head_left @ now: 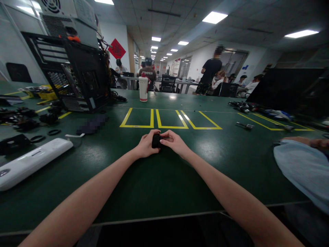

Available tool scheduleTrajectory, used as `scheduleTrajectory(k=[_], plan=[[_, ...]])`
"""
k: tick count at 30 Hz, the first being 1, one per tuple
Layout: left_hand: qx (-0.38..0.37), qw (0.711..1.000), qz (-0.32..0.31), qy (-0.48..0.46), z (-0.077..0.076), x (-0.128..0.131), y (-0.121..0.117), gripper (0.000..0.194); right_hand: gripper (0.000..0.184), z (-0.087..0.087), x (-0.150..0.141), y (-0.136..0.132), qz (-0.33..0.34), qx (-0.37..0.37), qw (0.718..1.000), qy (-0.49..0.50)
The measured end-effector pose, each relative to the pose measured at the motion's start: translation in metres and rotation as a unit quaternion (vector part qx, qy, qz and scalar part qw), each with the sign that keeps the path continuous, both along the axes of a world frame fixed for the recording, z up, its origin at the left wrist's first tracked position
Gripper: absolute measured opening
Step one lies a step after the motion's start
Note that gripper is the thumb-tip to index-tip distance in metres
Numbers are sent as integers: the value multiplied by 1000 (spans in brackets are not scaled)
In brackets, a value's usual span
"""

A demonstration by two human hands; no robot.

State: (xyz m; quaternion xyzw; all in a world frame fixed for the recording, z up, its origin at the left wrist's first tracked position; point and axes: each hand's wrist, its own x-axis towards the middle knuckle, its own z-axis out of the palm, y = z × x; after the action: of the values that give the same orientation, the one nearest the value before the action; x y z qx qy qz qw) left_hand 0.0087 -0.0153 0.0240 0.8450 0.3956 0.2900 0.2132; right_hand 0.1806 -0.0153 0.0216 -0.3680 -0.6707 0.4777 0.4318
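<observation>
Both hands meet over the middle of a green table (164, 185). My left hand (146, 145) grips a small black block-shaped part (155, 141) between thumb and fingers. From the other side, my right hand (174, 142) is closed in a pinch at the part's right edge. What the right fingertips pinch there is too small and dark to make out. Just beyond the hands lie three yellow tape outlines (168, 127) on the tabletop.
On the left stand a black computer case (84, 79) and a white power strip (36, 161), among dark parts. A white cup (143, 90) stands at the back. A metal tool (244, 126) lies right. A co-worker's light blue sleeve (303, 168) rests at the right edge.
</observation>
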Motion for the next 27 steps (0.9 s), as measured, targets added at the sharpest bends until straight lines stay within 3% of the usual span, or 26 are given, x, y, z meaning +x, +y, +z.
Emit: scheduleTrajectory(k=[4, 9, 14, 19, 24, 27], plan=[[-4, 1000, 2, 4, 1, 0, 0, 65, 28, 2, 1, 0, -13, -32, 999, -30], [4, 1000, -4, 1, 0, 0, 1, 65, 35, 1, 4, -2, 23, -23, 999, -17], [4, 1000, -6, -5, -1, -1, 1, 65, 21, 0, 1, 0, 5, 11, 1000, 3], [-1, 1000, 9, 0, -3, 1, 2, 66, 27, 1, 1, 2, -19, -21, 999, -28], [9, 1000, 8, -1, -4, 2, 3, 67, 33, -1, 3, 0, 9, -10, 1000, -12], [7, 1000, 4, -1, -3, 1, 2, 67, 25, -2, 2, 0, 5, 3, 1000, -5]])
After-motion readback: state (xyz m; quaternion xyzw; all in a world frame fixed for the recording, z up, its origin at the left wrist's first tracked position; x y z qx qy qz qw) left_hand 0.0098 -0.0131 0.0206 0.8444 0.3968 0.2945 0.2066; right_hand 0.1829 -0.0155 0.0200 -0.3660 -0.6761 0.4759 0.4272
